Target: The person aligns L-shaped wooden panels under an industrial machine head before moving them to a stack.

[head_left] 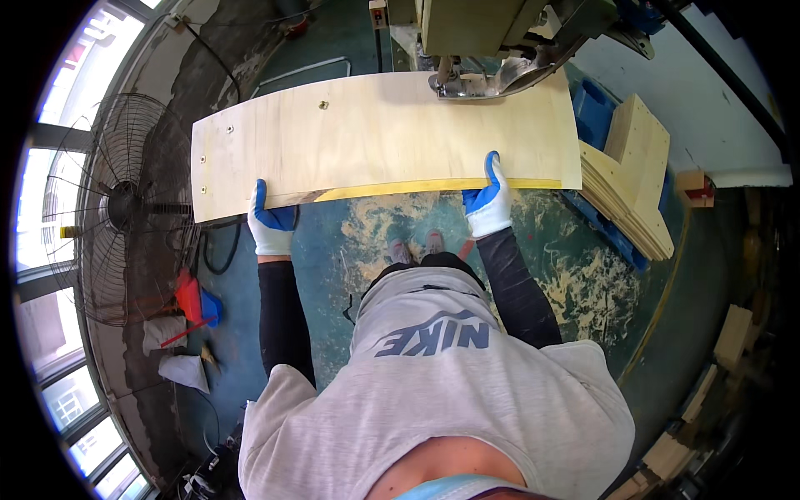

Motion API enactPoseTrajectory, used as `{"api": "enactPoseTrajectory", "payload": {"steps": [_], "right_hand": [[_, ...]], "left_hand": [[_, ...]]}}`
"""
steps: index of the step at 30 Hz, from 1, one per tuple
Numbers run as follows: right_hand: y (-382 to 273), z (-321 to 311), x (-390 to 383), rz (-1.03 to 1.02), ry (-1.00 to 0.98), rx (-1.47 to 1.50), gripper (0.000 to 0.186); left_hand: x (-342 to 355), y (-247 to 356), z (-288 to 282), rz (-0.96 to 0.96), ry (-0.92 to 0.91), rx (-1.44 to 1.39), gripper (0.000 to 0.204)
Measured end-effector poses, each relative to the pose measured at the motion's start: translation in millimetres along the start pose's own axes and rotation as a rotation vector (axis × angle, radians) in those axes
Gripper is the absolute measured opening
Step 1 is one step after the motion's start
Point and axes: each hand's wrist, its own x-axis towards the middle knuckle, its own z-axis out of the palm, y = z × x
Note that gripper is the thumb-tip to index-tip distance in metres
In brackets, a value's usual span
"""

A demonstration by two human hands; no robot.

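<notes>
Head view: a long plywood board [383, 137] lies flat at waist height directly ahead of the person, its long axis running left to right across the body. Both gloved hands grip its near edge. The left hand [271, 221] is closed over the edge toward the board's left end, fingers on top. The right hand [487, 200] is closed over the same edge right of centre, fingers reaching up onto the face. The far edge of the board sits under the head of a green machine [492, 50], which meets the board on its right half, so the right hand is the nearer to it. A stack of cut boards [633, 183] stands to the right. Sawdust [392, 221] covers the green floor below.
</notes>
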Motion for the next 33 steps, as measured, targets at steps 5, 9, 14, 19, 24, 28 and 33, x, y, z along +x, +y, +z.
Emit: {"api": "enactPoseTrajectory", "payload": {"steps": [5,9,14,19,24,28,33], "right_hand": [[4.0,11.1,-5.5,-0.008,0.102,-0.047,0.046],[-19.5,-8.4,-11.3,-0.009,0.119,-0.148,0.042],[-148.1,-73.5,7.4,-0.778,0.199,-0.42,0.051],[-253.9,-45.6,30.1,-0.368,0.137,-0.858,0.053],[-224.2,-13.1,96.1,-0.381,0.029,-1.285,0.046],[-234.9,-44.4,139.7,-0.33,-0.037,-1.135,0.042],[-249.5,-26.4,168.8,-0.255,-0.162,-0.984,0.039]], "left_hand": [[19.1,0.1,-4.1,-0.046,-0.02,-0.01,0.041],[34.7,-1.1,-7.7,-0.089,-0.004,-0.021,0.042],[42.1,-1.4,-19.1,-0.08,-0.053,-0.012,0.043],[63.0,-3.1,-13.0,-0.049,-0.019,0.062,0.047],[67.2,2.6,-9.5,0.016,0.032,0.032,0.045],[26.4,-29.4,16.8,-0.072,-0.127,-0.096,0.045],[-25.3,-110.6,55.4,-0.194,-0.013,-0.152,0.032]]}}
